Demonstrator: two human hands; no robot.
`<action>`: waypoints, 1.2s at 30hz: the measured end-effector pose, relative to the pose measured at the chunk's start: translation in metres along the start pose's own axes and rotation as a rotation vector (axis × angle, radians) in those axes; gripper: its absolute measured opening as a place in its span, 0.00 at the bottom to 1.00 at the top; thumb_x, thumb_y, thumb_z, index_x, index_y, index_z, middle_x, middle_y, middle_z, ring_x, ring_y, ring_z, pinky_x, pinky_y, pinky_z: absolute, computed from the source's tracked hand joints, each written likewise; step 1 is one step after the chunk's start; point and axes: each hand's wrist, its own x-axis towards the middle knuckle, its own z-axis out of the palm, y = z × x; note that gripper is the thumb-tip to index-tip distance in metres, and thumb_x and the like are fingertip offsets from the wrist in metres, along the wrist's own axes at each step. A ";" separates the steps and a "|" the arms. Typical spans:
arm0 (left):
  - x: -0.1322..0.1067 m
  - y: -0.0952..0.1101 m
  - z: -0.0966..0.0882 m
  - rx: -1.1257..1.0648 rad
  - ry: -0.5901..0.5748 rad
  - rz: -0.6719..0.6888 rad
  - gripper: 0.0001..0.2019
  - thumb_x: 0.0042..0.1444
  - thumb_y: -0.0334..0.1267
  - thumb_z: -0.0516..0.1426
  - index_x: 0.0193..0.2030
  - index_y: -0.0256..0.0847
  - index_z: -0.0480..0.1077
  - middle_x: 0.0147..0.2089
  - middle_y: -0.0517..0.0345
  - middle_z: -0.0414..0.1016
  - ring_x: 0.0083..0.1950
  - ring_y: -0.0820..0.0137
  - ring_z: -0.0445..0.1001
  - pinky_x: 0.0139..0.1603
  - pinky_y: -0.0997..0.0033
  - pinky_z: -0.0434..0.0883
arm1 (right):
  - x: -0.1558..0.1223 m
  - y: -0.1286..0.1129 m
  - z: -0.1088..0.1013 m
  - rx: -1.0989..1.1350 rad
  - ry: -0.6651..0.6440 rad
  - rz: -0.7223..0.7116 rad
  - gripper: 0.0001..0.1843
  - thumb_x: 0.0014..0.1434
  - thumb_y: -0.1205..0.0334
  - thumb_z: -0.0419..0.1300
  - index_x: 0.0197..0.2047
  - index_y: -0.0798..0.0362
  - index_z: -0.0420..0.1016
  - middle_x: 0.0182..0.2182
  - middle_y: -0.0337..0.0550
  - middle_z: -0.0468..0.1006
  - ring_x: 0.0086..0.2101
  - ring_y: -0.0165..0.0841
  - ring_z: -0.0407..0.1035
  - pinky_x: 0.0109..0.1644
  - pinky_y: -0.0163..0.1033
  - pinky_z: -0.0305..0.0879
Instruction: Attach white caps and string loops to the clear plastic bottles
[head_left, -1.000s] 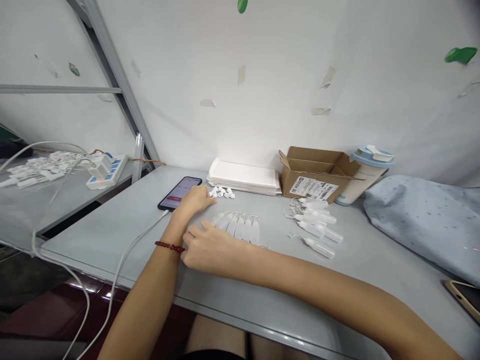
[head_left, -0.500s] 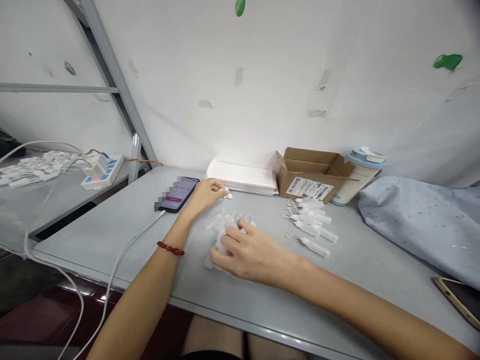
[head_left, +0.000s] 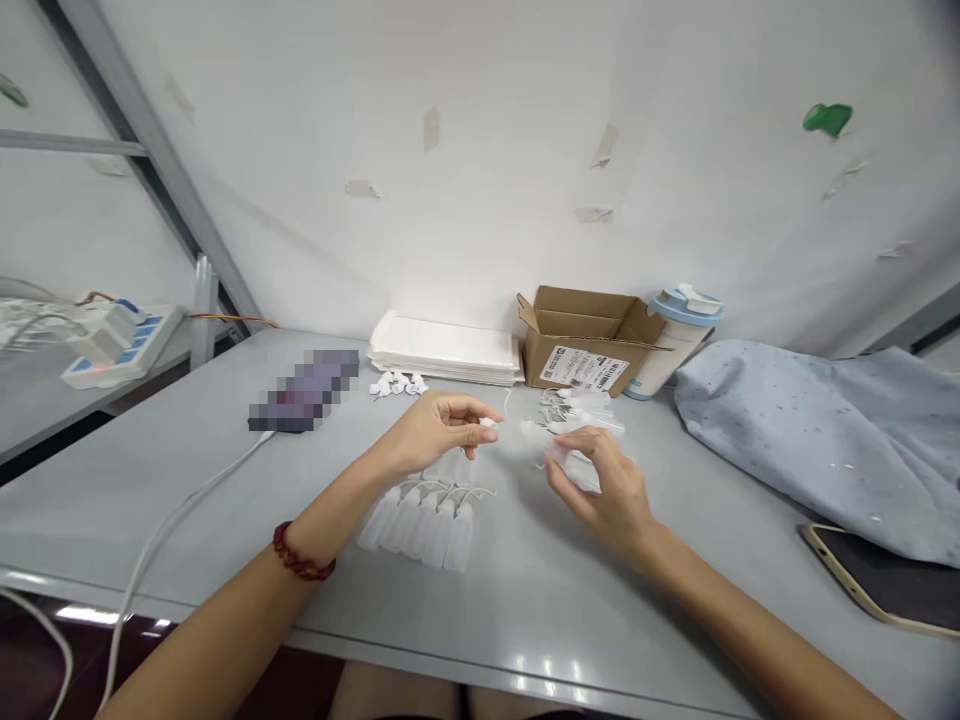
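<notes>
My left hand (head_left: pixel 439 430) pinches a small white plastic cap (head_left: pixel 488 423) between thumb and fingertips, above the grey table (head_left: pixel 180 490). My right hand (head_left: pixel 600 480) holds a translucent plastic bottle (head_left: pixel 574 468) in its fingers, close to the left hand. A row of similar bottles with thin wire loops (head_left: pixel 420 525) lies just below my left hand. Another bunch of bottles (head_left: pixel 577 410) lies behind my right hand, partly hidden by it. Several white caps (head_left: pixel 395 383) sit in a small pile beyond my left hand.
A pixelated phone (head_left: pixel 304 392) on a white cable lies left. Along the wall stand white trays (head_left: pixel 442 350), a cardboard box (head_left: pixel 585 345) and a blue-lidded tumbler (head_left: pixel 673 345). A grey-blue cloth (head_left: pixel 810 440) and a second phone (head_left: pixel 881 578) lie right.
My left hand has left the cap pile and come toward the middle, holding a cap. My right hand has lifted a bottle off the table. The whole view has shifted left.
</notes>
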 end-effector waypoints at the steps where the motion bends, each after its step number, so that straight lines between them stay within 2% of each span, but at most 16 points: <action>1: -0.001 0.000 0.003 -0.022 -0.013 -0.003 0.15 0.46 0.44 0.63 0.38 0.38 0.75 0.25 0.61 0.71 0.26 0.74 0.70 0.32 0.71 0.68 | 0.001 -0.002 0.000 0.018 0.013 0.039 0.11 0.55 0.71 0.56 0.42 0.51 0.64 0.27 0.40 0.72 0.30 0.33 0.69 0.34 0.40 0.65; 7: -0.002 0.001 0.009 -0.011 0.002 -0.060 0.13 0.45 0.44 0.64 0.33 0.37 0.76 0.24 0.60 0.71 0.21 0.77 0.66 0.25 0.73 0.66 | 0.001 -0.018 0.001 0.114 -0.003 0.135 0.09 0.55 0.70 0.57 0.41 0.51 0.65 0.30 0.42 0.75 0.32 0.34 0.71 0.35 0.42 0.68; 11: -0.006 0.005 0.007 -0.082 -0.024 -0.052 0.13 0.45 0.43 0.64 0.36 0.38 0.76 0.25 0.61 0.72 0.23 0.76 0.68 0.29 0.72 0.69 | 0.000 -0.022 0.002 0.128 0.018 0.191 0.09 0.55 0.69 0.58 0.40 0.50 0.64 0.30 0.42 0.75 0.32 0.34 0.71 0.35 0.42 0.69; 17: -0.011 0.009 0.002 -0.285 -0.093 -0.004 0.13 0.45 0.41 0.64 0.38 0.38 0.76 0.27 0.58 0.74 0.26 0.74 0.69 0.28 0.71 0.70 | 0.001 -0.022 0.002 0.200 0.008 0.517 0.08 0.55 0.60 0.60 0.37 0.50 0.65 0.29 0.41 0.74 0.32 0.34 0.71 0.33 0.40 0.68; 22: -0.010 0.009 0.000 -0.129 -0.191 -0.133 0.13 0.46 0.41 0.64 0.39 0.40 0.77 0.27 0.59 0.73 0.26 0.75 0.69 0.30 0.72 0.70 | 0.007 -0.028 -0.004 0.423 -0.084 0.799 0.10 0.55 0.55 0.60 0.34 0.50 0.64 0.30 0.42 0.76 0.35 0.36 0.71 0.32 0.38 0.65; 26: -0.007 0.007 0.002 -0.053 -0.124 -0.176 0.14 0.47 0.41 0.63 0.41 0.41 0.77 0.32 0.57 0.76 0.29 0.74 0.70 0.34 0.72 0.70 | 0.011 -0.031 -0.006 0.683 -0.158 0.939 0.12 0.55 0.53 0.59 0.35 0.50 0.62 0.30 0.41 0.78 0.33 0.34 0.71 0.37 0.40 0.64; 31: -0.006 0.007 0.004 -0.082 -0.102 -0.124 0.15 0.47 0.42 0.63 0.42 0.39 0.76 0.36 0.54 0.77 0.33 0.71 0.72 0.37 0.68 0.71 | 0.014 -0.031 -0.005 0.944 -0.231 1.039 0.14 0.56 0.51 0.58 0.31 0.51 0.60 0.26 0.40 0.78 0.29 0.32 0.69 0.39 0.42 0.62; 36: -0.007 0.005 0.004 -0.091 -0.110 -0.126 0.14 0.48 0.43 0.62 0.41 0.40 0.76 0.34 0.56 0.76 0.31 0.73 0.71 0.37 0.70 0.71 | 0.014 -0.029 -0.003 1.072 -0.244 1.086 0.13 0.56 0.52 0.58 0.29 0.52 0.62 0.24 0.41 0.77 0.28 0.31 0.68 0.39 0.42 0.62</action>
